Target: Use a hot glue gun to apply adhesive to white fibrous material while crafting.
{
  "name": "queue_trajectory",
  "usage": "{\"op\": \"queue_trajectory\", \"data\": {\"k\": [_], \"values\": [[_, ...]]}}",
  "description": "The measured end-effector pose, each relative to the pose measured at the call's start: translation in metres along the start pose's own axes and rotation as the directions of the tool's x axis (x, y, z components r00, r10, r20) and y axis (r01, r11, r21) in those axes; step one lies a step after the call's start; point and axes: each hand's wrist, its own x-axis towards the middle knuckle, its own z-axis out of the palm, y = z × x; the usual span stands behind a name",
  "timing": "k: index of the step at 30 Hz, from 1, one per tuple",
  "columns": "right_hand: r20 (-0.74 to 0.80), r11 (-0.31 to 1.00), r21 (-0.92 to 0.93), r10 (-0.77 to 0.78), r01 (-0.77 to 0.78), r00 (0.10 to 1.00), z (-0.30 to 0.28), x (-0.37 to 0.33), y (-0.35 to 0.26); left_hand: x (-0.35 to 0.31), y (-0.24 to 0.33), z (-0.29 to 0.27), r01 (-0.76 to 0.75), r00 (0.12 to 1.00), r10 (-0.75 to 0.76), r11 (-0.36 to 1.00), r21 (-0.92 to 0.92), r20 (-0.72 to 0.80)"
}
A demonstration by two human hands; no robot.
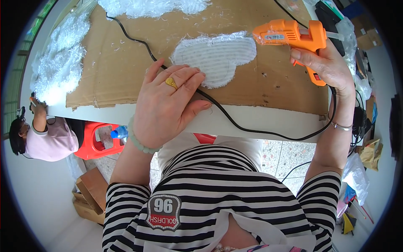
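My right hand is wrapped round the grip of an orange hot glue gun, its nozzle pointing left. A clear glue stick pokes out of the gun's back. The nozzle tip is close to the right end of a white fleecy fabric piece with a curved outline. My left hand lies palm down with fingers stretched out, the fingertips at the piece's lower left edge. Under that hand passes the gun's black cord, which loops back up to the grip.
Brown cardboard covers the white table. Shaggy white fabric lies at the left, and more white fabric at the far edge. Another person sits at the left by a red stool. Plastic bags hang at the right.
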Motion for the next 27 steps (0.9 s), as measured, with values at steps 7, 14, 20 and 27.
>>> {"op": "queue_trajectory", "data": {"k": [7,14,20,27], "values": [[0.018,0.999,-0.01,0.045,-0.045,0.999,0.004,0.001,-0.003,0.0,-0.001,0.0,-0.017,1.0,0.017,1.0,0.008,0.006],[0.033,0.996,-0.029,0.086,-0.085,0.996,0.007,0.003,-0.009,0.002,0.0,0.001,-0.017,1.0,0.017,1.0,0.013,-0.003],[-0.033,0.997,-0.044,-0.061,0.059,0.998,0.021,0.002,-0.01,0.001,-0.001,0.002,-0.017,1.0,0.018,1.0,0.014,-0.014],[-0.016,0.984,-0.176,0.011,-0.013,1.0,0.025,0.004,-0.018,0.001,-0.001,0.001,-0.015,1.0,0.015,1.0,-0.002,-0.017]]}}
